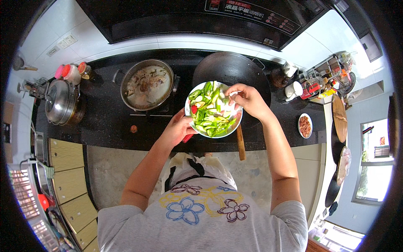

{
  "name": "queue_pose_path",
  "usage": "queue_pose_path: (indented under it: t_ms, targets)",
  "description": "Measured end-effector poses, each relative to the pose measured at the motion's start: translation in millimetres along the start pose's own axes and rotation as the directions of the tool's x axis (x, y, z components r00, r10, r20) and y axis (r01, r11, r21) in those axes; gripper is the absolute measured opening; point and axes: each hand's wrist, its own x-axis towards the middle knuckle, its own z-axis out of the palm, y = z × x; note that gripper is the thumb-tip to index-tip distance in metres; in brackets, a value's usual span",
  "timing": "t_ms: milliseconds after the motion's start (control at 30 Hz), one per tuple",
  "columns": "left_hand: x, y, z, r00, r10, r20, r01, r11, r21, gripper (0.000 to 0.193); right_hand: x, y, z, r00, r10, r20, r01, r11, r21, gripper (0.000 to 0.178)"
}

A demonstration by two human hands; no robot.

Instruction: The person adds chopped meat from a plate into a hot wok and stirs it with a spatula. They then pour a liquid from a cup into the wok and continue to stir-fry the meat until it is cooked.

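Presently, your plate (238, 119) is held up in front of the wok (226, 67), overlapping its near part in this view. It carries sliced green peppers (210, 119), with a red piece (194, 109) at the left and pale slices among them. Your left hand (178, 128) is closed on the plate's left rim. Your right hand (247, 101) is half curled at the plate's far right side, fingers bent and thumb near them; I cannot tell whether it pinches a slice. A wooden handle (240, 145) extends toward you, just beyond the plate's near right edge. Left of the wok stands a pot (147, 84) of cloudy liquid; farther left, a lidded steel pot (61, 101) sits near several jars (72, 74). To your right, a small dish (304, 137) of reddish pieces rests on the black counter (105, 130), nearer you than the condiment rack (321, 86).
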Motion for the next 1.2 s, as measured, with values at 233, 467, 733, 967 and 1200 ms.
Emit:
queue_pose_path:
  t_ms: [233,467,733,967,1200]
  targets:
    - [-0.5,-1.1,-1.0,1.000,-0.002,-0.013,0.002,1.000,0.003,0.055,3.7,7.2,-17.2,0.991,-0.015,-0.132,0.034,0.989,0.142,0.032]
    - [-0.4,-1.7,-0.3,1.000,-0.006,-0.016,0.006,1.000,0.001,0.057,-1.5,27.9,-27.1,0.899,-0.395,-0.190,0.104,0.612,-0.784,0.027]
    - [0.3,1.2,4.6,0.999,-0.012,0.048,0.014,0.999,-0.046,0.055,-22.0,-5.1,35.6,0.940,-0.323,0.111,0.310,0.673,-0.671,0.023]
    - [0.2,6.9,11.4,0.996,-0.032,0.080,0.039,0.996,-0.083,0.060,-15.1,-0.8,44.9,0.917,-0.394,0.065,0.356,0.733,-0.580,0.021]
    - [6.1,0.1,0.1,0.997,-0.032,0.077,0.034,0.999,-0.037,0.058,-12.3,3.5,45.5,0.928,-0.353,0.118,0.336,0.659,-0.673,0.016]
